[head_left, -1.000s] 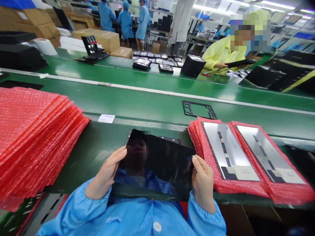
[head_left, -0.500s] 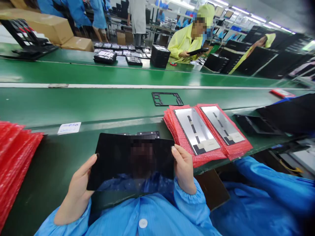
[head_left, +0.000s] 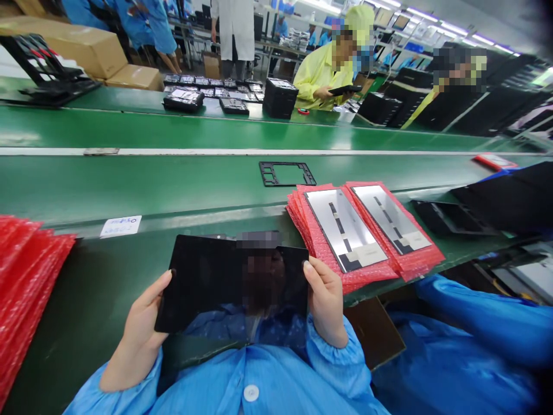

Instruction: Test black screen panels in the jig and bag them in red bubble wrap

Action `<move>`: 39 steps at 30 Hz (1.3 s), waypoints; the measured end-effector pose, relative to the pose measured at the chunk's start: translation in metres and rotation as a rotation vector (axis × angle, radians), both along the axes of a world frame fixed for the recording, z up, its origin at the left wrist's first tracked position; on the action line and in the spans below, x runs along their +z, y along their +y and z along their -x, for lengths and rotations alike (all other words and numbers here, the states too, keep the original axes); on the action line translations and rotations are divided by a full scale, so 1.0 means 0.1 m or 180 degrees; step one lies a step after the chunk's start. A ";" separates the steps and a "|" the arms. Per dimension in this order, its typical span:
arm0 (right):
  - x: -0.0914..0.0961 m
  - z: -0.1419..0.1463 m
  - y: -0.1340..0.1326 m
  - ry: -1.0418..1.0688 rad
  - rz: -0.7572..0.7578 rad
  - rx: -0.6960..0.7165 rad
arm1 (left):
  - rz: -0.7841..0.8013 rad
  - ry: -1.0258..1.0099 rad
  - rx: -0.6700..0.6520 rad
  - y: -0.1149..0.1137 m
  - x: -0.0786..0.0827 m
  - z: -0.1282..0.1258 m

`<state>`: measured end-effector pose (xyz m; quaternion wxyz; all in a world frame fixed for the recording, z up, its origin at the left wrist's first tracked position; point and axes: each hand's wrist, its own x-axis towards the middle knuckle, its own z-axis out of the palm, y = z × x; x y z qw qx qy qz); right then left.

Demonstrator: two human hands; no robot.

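A glossy black tablet screen panel is held tilted in front of my chest, its dark face toward me with reflections on it. My left hand grips its left edge, thumb near the upper corner. On the opposite edge, my right hand pinches the panel with the thumb on its front. Just right of that hand lie red bubble-wrap sleeves, with two silver-backed display panels resting on top. Part of a dark piece shows behind the panel's top edge; I cannot make out what it is.
A thin black frame lies on the green belt. More red sleeves are stacked at left, near a white label. Across the line, a person in yellow holds a dark device. A blue-sleeved person sits at right.
The black frame has shifted slightly left along the belt. The panel stays in both hands, with its tilt and reflections slightly changed.
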<state>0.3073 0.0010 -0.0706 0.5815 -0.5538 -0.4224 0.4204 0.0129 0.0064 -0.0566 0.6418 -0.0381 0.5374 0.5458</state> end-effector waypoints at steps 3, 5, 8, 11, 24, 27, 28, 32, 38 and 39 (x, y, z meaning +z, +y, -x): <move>0.00 -0.01 -0.02 -0.0119 -0.0095 -0.0027 | -0.0060 0.0013 -0.0055 -0.01 -0.03 0.02; 0.01 -0.02 -0.04 -0.0198 -0.0177 -0.0042 | -0.0129 0.0040 -0.0096 -0.02 -0.04 0.03; -0.01 -0.03 -0.05 -0.0286 -0.0280 -0.0061 | -0.0184 0.0097 -0.0108 -0.03 -0.03 0.04; -0.04 -0.03 -0.06 -0.0332 -0.0362 -0.0132 | -0.0144 0.0087 -0.0033 -0.04 -0.01 0.04; 0.13 -0.10 0.16 0.0003 0.0091 0.0975 | -0.0833 0.0912 -0.0655 0.10 0.25 0.29; 0.16 -0.02 0.25 0.0192 0.0471 0.1951 | -0.0983 0.1343 -0.1053 0.40 0.50 0.53; 0.17 0.03 0.26 0.0193 0.0532 0.2246 | -0.0913 0.1406 -0.1171 0.51 0.58 0.60; 0.21 0.31 0.21 -0.0345 0.0294 0.2536 | -0.0731 0.1246 -0.1693 0.92 0.79 0.73; 0.19 0.59 0.00 -0.0621 -0.0056 0.2164 | -0.0664 0.0482 -0.2147 1.09 0.79 0.56; 0.18 0.61 -0.02 -0.0625 -0.0031 0.2116 | -0.0669 0.0451 -0.2204 1.09 0.77 0.54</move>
